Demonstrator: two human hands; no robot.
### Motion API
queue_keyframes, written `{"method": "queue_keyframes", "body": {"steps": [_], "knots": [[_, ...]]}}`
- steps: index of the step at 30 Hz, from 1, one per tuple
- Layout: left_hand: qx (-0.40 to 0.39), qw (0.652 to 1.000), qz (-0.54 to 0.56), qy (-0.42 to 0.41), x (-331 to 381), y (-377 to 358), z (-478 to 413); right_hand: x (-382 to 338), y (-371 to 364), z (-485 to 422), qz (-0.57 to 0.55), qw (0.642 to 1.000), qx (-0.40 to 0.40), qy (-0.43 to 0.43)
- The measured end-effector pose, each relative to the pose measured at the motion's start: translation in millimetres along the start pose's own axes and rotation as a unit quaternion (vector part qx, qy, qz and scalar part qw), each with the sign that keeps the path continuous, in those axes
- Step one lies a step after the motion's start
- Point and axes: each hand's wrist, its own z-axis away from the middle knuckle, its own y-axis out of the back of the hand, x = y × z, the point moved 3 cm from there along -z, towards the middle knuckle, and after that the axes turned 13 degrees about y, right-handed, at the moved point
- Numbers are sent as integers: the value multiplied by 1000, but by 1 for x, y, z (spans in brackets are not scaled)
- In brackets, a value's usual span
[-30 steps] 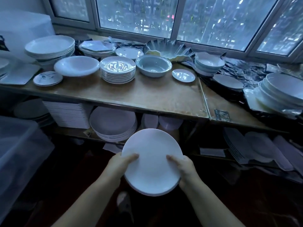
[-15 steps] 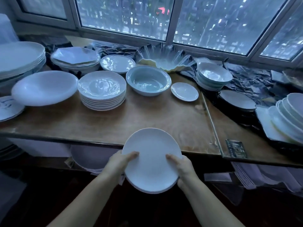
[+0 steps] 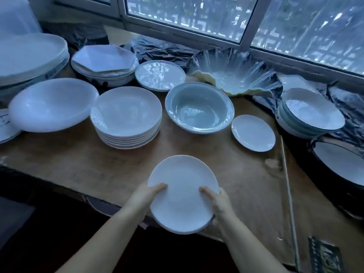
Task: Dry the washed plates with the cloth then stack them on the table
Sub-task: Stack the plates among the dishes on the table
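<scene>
I hold a small stack of white plates over the front edge of the brown table. My left hand grips the stack's left rim, thumb on top. My right hand grips the right rim the same way. A taller stack of white plates stands on the table behind and to the left. No cloth is in view.
A grey-green bowl and a small white saucer sit behind the held plates. A wide white dish, stacked bowls, a wavy glass bowl and more plates crowd the back and sides. Windows run along the rear.
Both hands have carried the plates up from below the table's level and forward, so they now hang over its front edge. The view has moved closer to the table.
</scene>
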Motion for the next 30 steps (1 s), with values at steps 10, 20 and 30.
{"method": "queue_keyframes", "body": {"steps": [10, 20, 30], "knots": [[55, 998, 11, 11, 28, -13, -55, -4, -14, -74, 99, 995, -9, -11], [94, 996, 0, -12, 43, -16, -69, -8, -21, -92, 208, 978, -7, 25], [183, 980, -74, -23, 44, -15, -72, -16, -17, -94, 332, 940, -47, 61]]}}
